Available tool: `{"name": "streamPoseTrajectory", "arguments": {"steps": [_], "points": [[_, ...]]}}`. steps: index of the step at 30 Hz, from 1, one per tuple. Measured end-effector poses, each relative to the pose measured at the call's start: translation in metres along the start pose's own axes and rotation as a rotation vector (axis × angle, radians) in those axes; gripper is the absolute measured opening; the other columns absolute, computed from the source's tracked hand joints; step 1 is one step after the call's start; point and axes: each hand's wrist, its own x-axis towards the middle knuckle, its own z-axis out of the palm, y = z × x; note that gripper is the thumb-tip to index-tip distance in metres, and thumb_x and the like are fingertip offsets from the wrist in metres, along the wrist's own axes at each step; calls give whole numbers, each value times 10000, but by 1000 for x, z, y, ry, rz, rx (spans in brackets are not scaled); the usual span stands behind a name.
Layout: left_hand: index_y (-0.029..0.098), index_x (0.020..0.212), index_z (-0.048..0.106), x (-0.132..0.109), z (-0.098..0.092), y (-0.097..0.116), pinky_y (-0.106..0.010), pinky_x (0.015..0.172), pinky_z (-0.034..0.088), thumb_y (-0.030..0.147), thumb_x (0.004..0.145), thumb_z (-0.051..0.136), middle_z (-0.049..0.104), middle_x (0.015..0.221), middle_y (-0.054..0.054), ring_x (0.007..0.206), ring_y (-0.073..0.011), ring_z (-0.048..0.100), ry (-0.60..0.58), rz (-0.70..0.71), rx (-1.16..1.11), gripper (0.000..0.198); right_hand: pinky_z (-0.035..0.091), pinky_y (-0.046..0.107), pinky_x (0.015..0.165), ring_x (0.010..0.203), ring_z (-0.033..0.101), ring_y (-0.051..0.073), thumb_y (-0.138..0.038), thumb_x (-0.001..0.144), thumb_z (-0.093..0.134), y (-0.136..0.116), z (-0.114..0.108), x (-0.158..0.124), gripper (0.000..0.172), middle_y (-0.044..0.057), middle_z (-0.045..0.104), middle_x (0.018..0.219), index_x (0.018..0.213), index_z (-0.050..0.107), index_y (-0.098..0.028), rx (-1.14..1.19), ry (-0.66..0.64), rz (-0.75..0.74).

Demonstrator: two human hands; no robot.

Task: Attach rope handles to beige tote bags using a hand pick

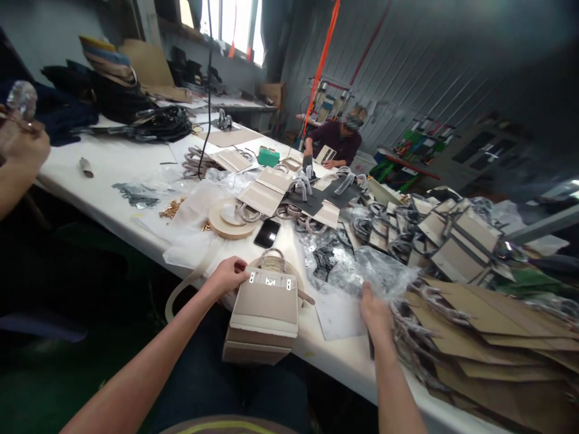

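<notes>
A beige handbag (266,301) with silver hardware on its upper flap and a wrapped top handle leans over the table's near edge. My left hand (230,276) pinches its upper left corner between thumb and fingers. To the right, my right hand (376,310) is blurred beside a clear plastic bag (362,268) of small dark pieces; its fingers are partly hidden, and contact with the plastic cannot be made out. A thin dark item shows below that hand, its kind unclear. A white sheet (339,316) lies between the handbag and my right hand.
A phone (267,232) and a tape roll (230,220) lie behind the handbag. Gold fittings (172,208) are farther left. Stacked brown panels with wrapped handles (493,343) fill the right side. A co-worker (337,141) sits across the table; another person's hand (22,144) shows far left.
</notes>
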Motion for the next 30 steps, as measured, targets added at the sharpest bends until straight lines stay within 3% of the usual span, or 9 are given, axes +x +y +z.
{"name": "streamPoseTrajectory", "arguments": {"steps": [3,8,11,13,18,22,25,28,30], "points": [[178,965,750,-4,0,1,-320,784,593,294,702,854,787,886,-48,860,-245,757,6,-21,-32,306,553,544,733,757,743,415,-799,1054,350,-2,5,-9,817,289,751,822,721,800,-204,-144,-23,22],[168,968,776,-2,0,-1,-317,789,583,208,708,855,795,903,-56,858,-236,750,2,-21,-7,274,567,530,787,945,752,419,-728,1099,440,-30,7,-77,663,259,788,1087,1081,843,-201,95,363,-296],[148,975,784,1,0,-1,-306,784,573,136,702,847,778,879,-48,840,-218,732,5,-45,-20,280,594,449,749,797,729,308,-677,1114,546,-66,14,-122,524,165,798,1064,1182,796,-221,335,209,-530],[144,982,785,0,2,1,-303,784,573,125,711,857,772,879,-44,841,-213,729,5,-50,-37,281,624,427,780,835,749,287,-620,1125,573,-91,22,-141,455,139,800,1118,1223,782,-228,415,103,-638],[164,1016,765,-16,1,10,-337,866,617,143,744,912,792,947,-69,908,-236,757,142,-28,-31,310,664,406,789,958,801,283,-519,1124,575,-123,46,-150,339,95,766,1197,1165,808,-276,358,-86,-777],[186,1150,754,-49,-43,0,-373,1042,611,347,932,861,811,1156,-116,1078,-251,769,415,130,-40,291,664,456,886,1003,791,309,-558,1134,555,-120,46,-148,407,123,761,1194,1137,818,-248,348,-76,-773],[179,1155,735,-81,-92,-29,-381,1024,620,380,967,780,808,1166,-130,1070,-259,774,643,26,-1,279,650,466,900,1001,782,319,-586,1138,577,-121,35,-158,440,154,770,1185,1160,832,-228,413,-17,-754],[188,1088,747,-112,-117,-63,-391,963,638,441,913,800,811,1119,-125,1030,-283,790,693,-93,26,312,653,450,901,1003,787,312,-524,1134,642,-137,24,-182,340,148,785,1168,1139,835,-245,495,-4,-759],[211,1069,765,-126,-110,-80,-393,947,646,511,901,810,818,1077,-102,1000,-288,800,629,-99,15,347,665,438,908,1020,798,308,-452,1130,674,-154,19,-202,246,136,790,1176,1139,827,-259,557,-53,-816]]}}
